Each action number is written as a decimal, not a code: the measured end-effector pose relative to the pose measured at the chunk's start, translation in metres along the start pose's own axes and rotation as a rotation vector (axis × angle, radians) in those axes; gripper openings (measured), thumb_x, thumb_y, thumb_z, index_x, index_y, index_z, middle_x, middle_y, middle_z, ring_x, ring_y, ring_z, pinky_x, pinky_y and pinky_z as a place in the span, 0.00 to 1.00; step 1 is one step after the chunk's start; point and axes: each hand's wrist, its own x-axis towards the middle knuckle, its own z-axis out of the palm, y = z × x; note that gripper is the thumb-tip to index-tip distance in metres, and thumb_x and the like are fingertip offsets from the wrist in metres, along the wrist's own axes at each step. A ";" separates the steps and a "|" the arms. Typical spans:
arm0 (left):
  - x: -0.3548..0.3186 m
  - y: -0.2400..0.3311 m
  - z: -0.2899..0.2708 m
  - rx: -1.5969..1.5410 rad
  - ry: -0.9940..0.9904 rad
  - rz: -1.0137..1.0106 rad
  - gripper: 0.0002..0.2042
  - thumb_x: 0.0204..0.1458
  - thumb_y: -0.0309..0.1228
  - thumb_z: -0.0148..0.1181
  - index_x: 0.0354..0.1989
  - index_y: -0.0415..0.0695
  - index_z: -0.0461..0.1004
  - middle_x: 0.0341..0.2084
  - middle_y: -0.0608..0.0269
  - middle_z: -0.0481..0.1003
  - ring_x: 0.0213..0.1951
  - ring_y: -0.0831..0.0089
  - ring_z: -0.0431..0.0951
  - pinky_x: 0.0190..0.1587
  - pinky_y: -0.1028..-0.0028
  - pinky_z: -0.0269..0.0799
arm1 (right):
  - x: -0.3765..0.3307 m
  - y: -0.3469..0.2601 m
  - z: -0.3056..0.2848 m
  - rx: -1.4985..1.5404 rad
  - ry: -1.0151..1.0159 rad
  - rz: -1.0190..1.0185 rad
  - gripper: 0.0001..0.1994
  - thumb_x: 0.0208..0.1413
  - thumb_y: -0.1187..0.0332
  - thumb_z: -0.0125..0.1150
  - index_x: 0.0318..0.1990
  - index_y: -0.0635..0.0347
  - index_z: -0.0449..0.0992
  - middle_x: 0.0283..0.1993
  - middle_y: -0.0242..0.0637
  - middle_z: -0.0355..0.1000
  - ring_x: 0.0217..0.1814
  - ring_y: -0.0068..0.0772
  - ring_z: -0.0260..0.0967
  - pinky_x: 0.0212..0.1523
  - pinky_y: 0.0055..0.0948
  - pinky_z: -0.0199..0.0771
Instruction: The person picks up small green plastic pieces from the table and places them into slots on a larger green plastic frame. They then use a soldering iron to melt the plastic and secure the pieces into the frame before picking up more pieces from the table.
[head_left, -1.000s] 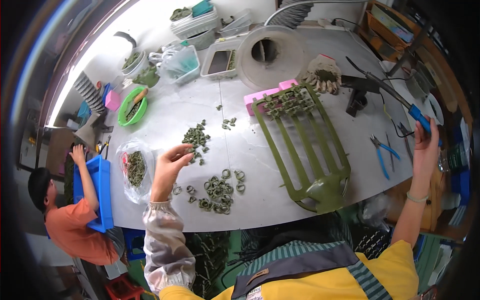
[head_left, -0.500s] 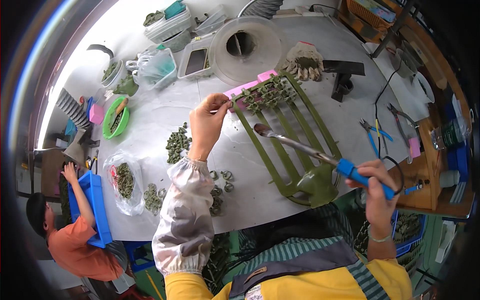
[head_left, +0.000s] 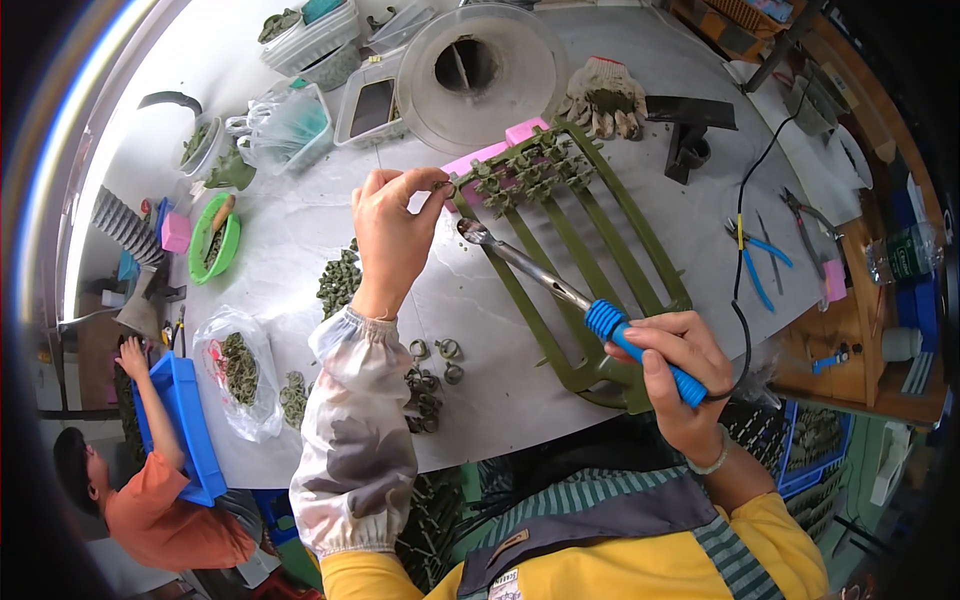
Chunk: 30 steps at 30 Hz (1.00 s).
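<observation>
My left hand (head_left: pixel 392 240) has thumb and fingertips pinched at the far left corner of a green wax-like frame (head_left: pixel 628 215); whatever is between them is too small to make out. Several small green pieces (head_left: pixel 545 165) line the frame's far bar, which rests by a pink block (head_left: pixel 525 130). In my right hand (head_left: pixel 680 365) is a blue-handled, corded heating iron (head_left: pixel 545 280). Its spoon-shaped metal tip (head_left: pixel 473 232) sits at the frame's left bar, just below my left fingertips. Left of the frame lie a pile of green pieces (head_left: pixel 338 285) and several small rings (head_left: pixel 447 348).
A clear round hood (head_left: pixel 415 75) and a work glove (head_left: pixel 604 100) are at the back. Pliers (head_left: pixel 760 255) lie right, near the iron's cord (head_left: pixel 740 280). A green bowl (head_left: pixel 228 245) and plastic bag (head_left: pixel 260 415) stand left. Another person (head_left: pixel 165 520) works by a blue crate (head_left: pixel 190 420).
My right hand has swung left and slightly lower, carrying the iron's tip leftward onto the frame's left side. My left hand stays pinched at the corner. The whole view has shifted a little.
</observation>
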 end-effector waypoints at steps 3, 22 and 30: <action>0.001 0.003 -0.002 -0.004 -0.025 0.022 0.08 0.47 0.30 0.71 0.37 0.50 0.84 0.30 0.71 0.81 0.38 0.73 0.75 0.49 0.69 0.62 | 0.002 0.002 0.007 -0.037 0.009 -0.018 0.11 0.57 0.82 0.57 0.47 0.68 0.79 0.47 0.45 0.71 0.45 0.40 0.79 0.45 0.30 0.81; 0.002 -0.004 0.005 0.010 -0.001 0.091 0.07 0.44 0.31 0.71 0.33 0.51 0.82 0.25 0.72 0.79 0.36 0.71 0.74 0.44 0.69 0.62 | 0.011 0.017 0.031 -0.026 0.081 -0.063 0.11 0.56 0.83 0.59 0.46 0.67 0.79 0.47 0.45 0.71 0.45 0.38 0.79 0.45 0.28 0.81; 0.005 -0.001 0.006 0.032 -0.056 0.058 0.07 0.47 0.31 0.71 0.35 0.51 0.83 0.28 0.74 0.80 0.38 0.74 0.75 0.48 0.70 0.61 | 0.006 0.008 0.018 -0.149 0.024 -0.075 0.12 0.55 0.82 0.61 0.47 0.66 0.79 0.48 0.45 0.70 0.45 0.39 0.79 0.45 0.29 0.80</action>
